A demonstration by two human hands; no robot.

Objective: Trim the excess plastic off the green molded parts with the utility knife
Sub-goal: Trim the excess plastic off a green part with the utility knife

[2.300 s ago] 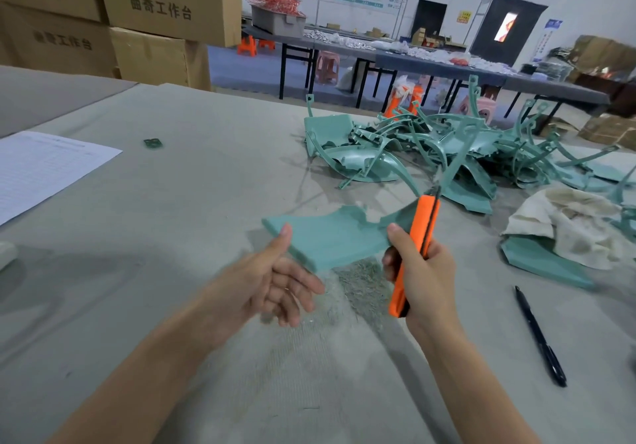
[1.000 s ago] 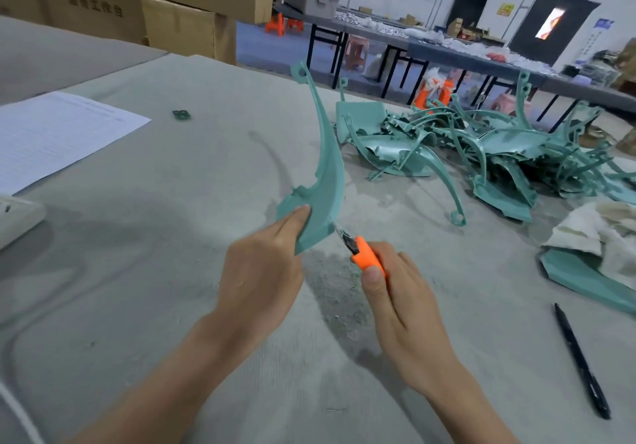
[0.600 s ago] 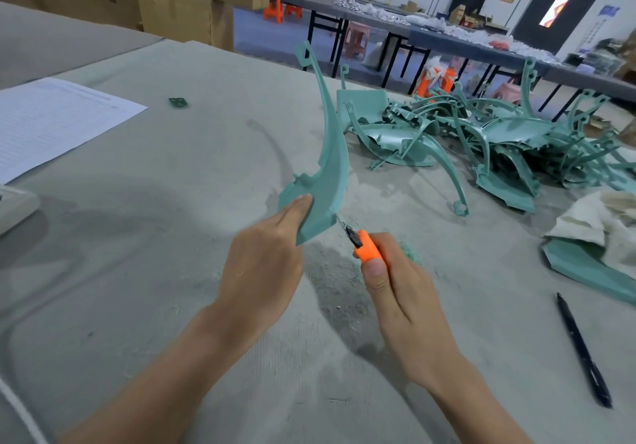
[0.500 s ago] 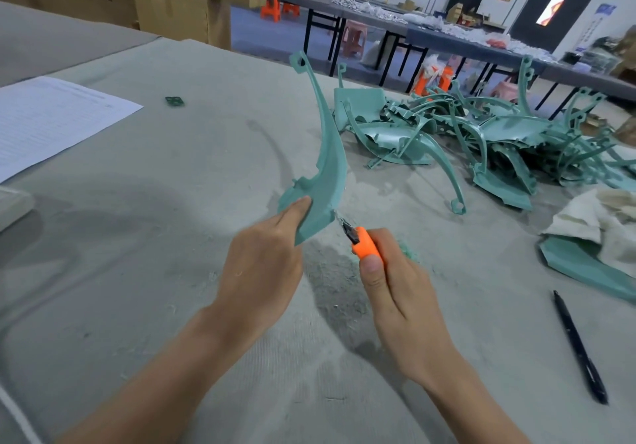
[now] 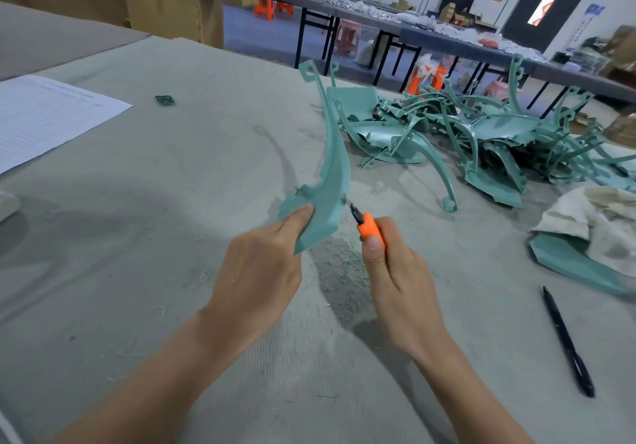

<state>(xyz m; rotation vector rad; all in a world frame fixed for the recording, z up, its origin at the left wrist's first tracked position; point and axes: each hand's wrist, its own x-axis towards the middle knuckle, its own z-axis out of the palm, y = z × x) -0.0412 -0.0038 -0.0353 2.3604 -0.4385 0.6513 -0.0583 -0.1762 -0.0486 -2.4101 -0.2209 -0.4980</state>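
Trimming flash: left hand (image 5: 254, 271) pinches curved green moulded plastic part (image 5: 332, 175), right hand (image 5: 402, 288) grips orange utility knife (image 5: 369, 227), blade at its edge; next likely needs a steady draw.

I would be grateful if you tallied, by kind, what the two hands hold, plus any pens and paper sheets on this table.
green part: 1
knife: 1
pen: 1
paper sheet: 1
Total: 4

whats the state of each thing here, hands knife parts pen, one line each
green part, held upright
left hand, gripping the green part's base
utility knife, blade out, tip at the part's edge
right hand, gripping the utility knife
pile of green parts, loosely heaped
pen, lying flat
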